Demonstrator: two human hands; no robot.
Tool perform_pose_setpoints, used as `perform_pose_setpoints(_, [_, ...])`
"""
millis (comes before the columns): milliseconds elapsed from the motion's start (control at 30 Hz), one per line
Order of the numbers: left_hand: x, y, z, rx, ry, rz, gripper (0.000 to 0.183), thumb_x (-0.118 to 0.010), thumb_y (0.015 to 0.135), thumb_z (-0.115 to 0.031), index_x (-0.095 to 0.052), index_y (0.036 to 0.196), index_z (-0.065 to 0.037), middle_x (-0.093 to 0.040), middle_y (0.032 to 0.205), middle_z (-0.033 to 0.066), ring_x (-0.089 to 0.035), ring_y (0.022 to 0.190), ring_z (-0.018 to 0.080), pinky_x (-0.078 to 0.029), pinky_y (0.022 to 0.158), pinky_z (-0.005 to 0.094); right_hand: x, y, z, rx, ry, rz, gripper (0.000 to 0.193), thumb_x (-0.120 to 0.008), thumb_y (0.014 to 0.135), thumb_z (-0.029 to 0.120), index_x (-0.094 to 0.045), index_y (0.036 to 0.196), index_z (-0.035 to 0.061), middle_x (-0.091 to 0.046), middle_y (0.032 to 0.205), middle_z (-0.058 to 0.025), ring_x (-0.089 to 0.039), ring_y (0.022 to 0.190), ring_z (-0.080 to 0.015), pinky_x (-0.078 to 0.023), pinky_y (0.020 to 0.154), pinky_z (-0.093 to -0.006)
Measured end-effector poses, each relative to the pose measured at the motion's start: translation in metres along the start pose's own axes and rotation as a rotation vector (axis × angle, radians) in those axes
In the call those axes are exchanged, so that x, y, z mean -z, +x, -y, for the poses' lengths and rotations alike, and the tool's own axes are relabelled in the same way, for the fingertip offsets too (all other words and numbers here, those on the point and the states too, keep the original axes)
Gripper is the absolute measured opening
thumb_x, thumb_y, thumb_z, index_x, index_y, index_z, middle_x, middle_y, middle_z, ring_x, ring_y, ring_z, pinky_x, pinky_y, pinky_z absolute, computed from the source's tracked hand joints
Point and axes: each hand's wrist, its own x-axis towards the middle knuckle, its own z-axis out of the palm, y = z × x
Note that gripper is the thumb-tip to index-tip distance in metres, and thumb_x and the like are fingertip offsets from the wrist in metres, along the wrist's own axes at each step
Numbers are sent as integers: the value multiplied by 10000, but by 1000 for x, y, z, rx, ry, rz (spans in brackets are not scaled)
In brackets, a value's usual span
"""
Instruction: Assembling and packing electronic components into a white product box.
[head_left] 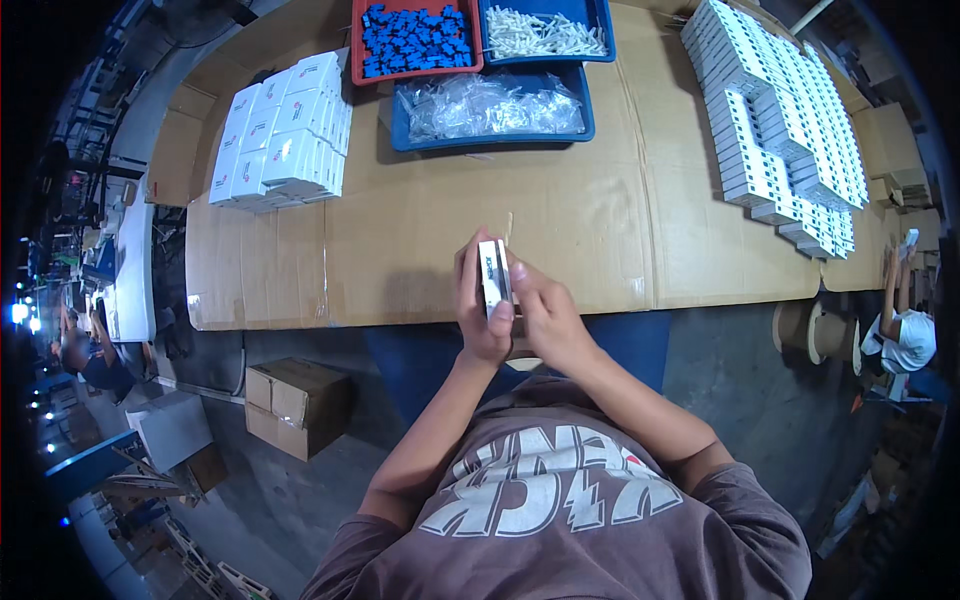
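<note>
Between my two hands, just above the near edge of the cardboard-covered table, is a small white box with dark print on its narrow side and a dark strip along its right. My left hand wraps it from the left, the thumb lying on its near end. From the right, my right hand closes on the same box, its thumb against the dark strip. Most fingertips are hidden behind the box.
On the table, a red tray of blue plastic parts, a blue tray of white plugs and another blue tray of clear bags stand at the back. White boxes are stacked left and right. A cardboard carton is on the floor.
</note>
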Motion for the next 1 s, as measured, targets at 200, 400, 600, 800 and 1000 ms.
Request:
perform_pose_setpoints(200, [-1,-18,11,371,-258,47,976,-362,1005,-779,-346,1573,14,-559,1365,136,-569,1238,254,-446,1061,383,29,8,2,75,-232,60,660,-620,1024,463,-545,1436,-47,-670,1253,-292,-698,1102,-379,-515,1018,-404])
perform_pose_setpoints(400, [1,6,-29,951,-697,75,797,-277,1055,-725,-436,1517,-96,-556,1442,109,-567,1333,255,-484,1105,447,47,17,2,598,-667,130,827,-768,881,486,-473,1555,108,-383,1616,-240,-417,1464,-440,-443,1137,-517])
perform_pose_setpoints(600, [-1,5,-33,1027,-869,168,693,-238,1094,-656,-449,1476,-118,-579,1348,77,-607,1244,202,-544,1009,373,44,33,-22,904,-582,185,702,-766,877,390,-584,1438,10,-546,1456,-292,-591,1280,-474,-488,1071,-527])
perform_pose_setpoints(800, [0,-4,-31,978,-876,83,617,-261,1121,-586,-472,1461,-117,-586,1356,59,-592,1271,190,-512,1059,371,39,28,-27,936,-588,169,650,-714,925,378,-593,1415,-32,-553,1431,-319,-606,1238,-488,-505,1040,-517])
perform_pose_setpoints(1000, [-3,-6,-31,1025,-829,67,600,-287,1117,-589,-515,1422,-125,-620,1302,50,-616,1234,188,-514,1044,370,39,26,-36,945,-473,109,579,-663,975,411,-619,1382,1,-555,1425,-312,-601,1238,-495,-475,1084,-506])
